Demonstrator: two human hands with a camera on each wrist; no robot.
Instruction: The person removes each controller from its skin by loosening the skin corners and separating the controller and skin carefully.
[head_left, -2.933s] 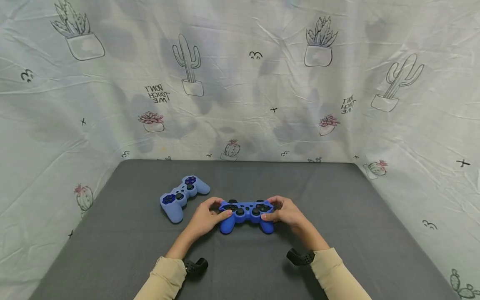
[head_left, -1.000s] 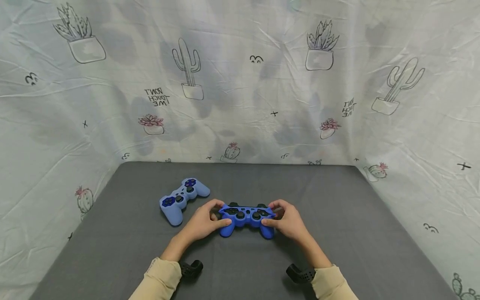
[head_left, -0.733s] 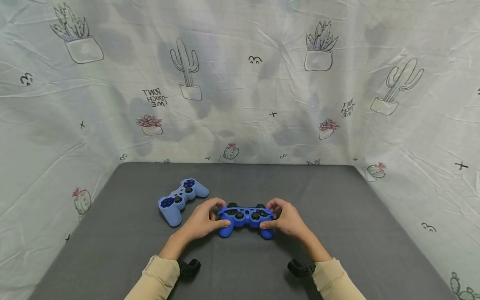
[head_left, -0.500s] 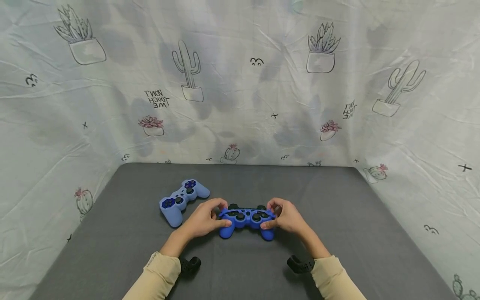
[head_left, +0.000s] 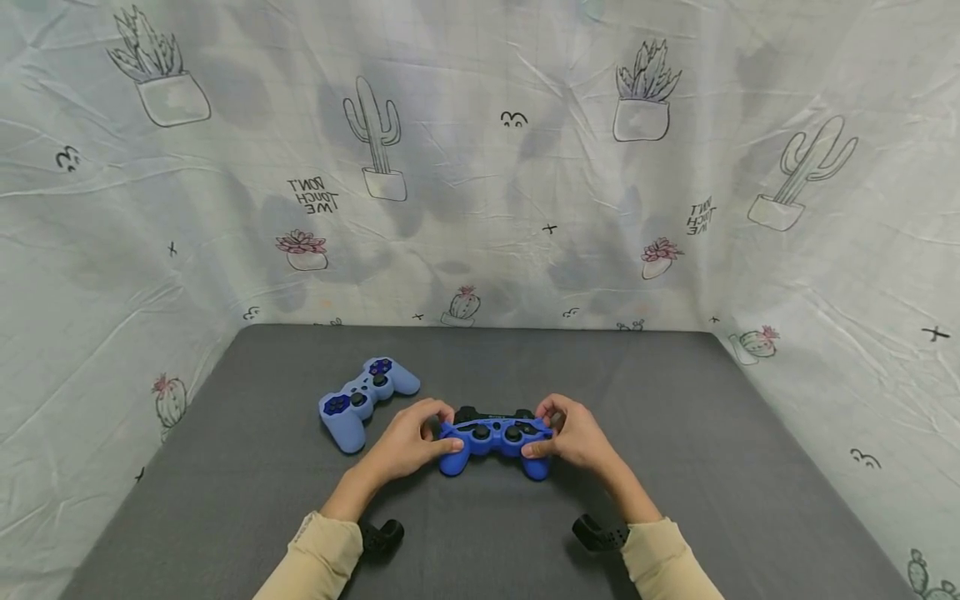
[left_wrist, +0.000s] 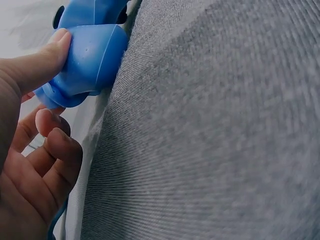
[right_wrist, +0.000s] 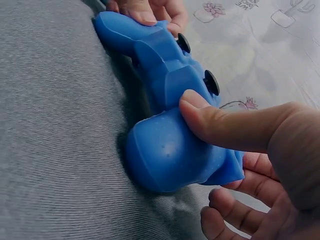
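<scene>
Two bare hands, left hand point(head_left: 405, 444) and right hand point(head_left: 577, 439), no gloves, no rings or watches seen. Both forearms were bare from the wrist back to the cuffs. Left sleeve point(head_left: 315, 562) and right sleeve point(head_left: 663, 560) were beige/tan long sleeves, soft plain fabric, cuffs pushed up a little and loosely bunched. A black wrist camera mount point(head_left: 381, 536) sat under the left cuff, a matching black perforated mount point(head_left: 597, 533) under the right cuff. Fingernails short, unpainted in the wrist views
</scene>
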